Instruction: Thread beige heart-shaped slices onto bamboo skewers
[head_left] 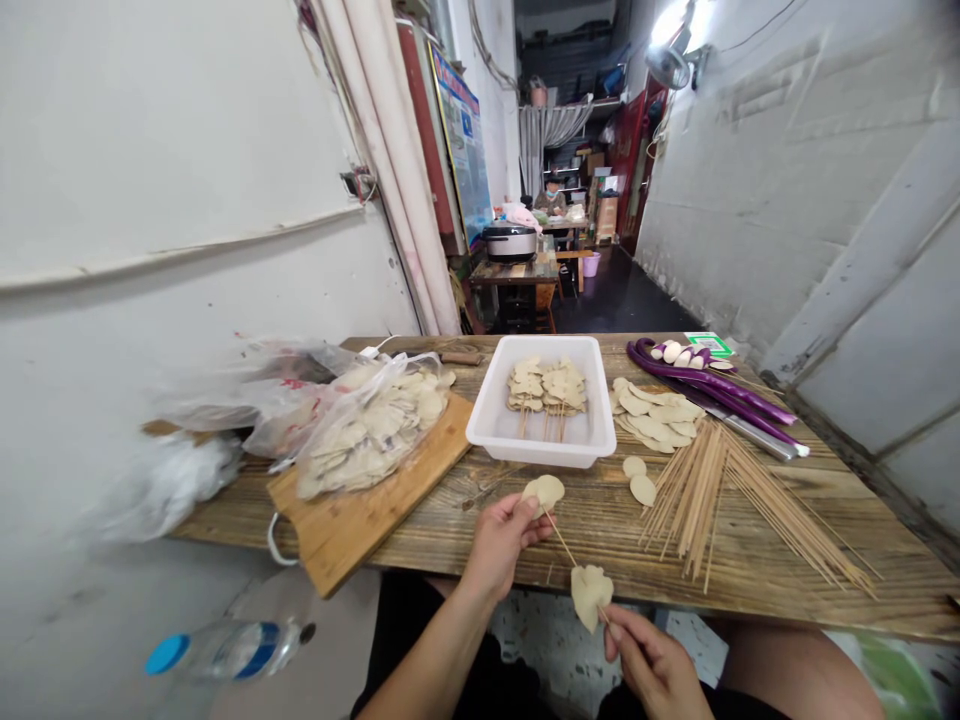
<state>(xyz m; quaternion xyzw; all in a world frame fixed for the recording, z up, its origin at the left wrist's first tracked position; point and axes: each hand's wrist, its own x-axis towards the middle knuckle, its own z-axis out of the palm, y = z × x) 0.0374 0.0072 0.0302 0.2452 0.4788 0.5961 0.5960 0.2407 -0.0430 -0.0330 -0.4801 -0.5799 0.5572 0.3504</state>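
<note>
My left hand (506, 545) pinches a few thin, pale beige round slices (547, 490) over the table's front edge. My right hand (651, 655) grips the lower end of a thin wooden skewer (561, 538). Folded beige slices (591, 592) are threaded on it just above my right fingers. The skewer's far end meets the slices in my left hand; whether it has pierced them I cannot tell. Beyond my hands stands a white plastic tub (540, 452) with several loaded skewers (546, 385) in it. Two loose slices (643, 489) lie to the right of my left hand.
On the left, a plastic bag of slices (379, 430) rests on a wooden cutting board (360, 545). To the right lie a slice pile (656, 415), bare skewers (701, 490), purple eggplants (720, 385) and a knife (757, 437). A person (551, 198) sits far back.
</note>
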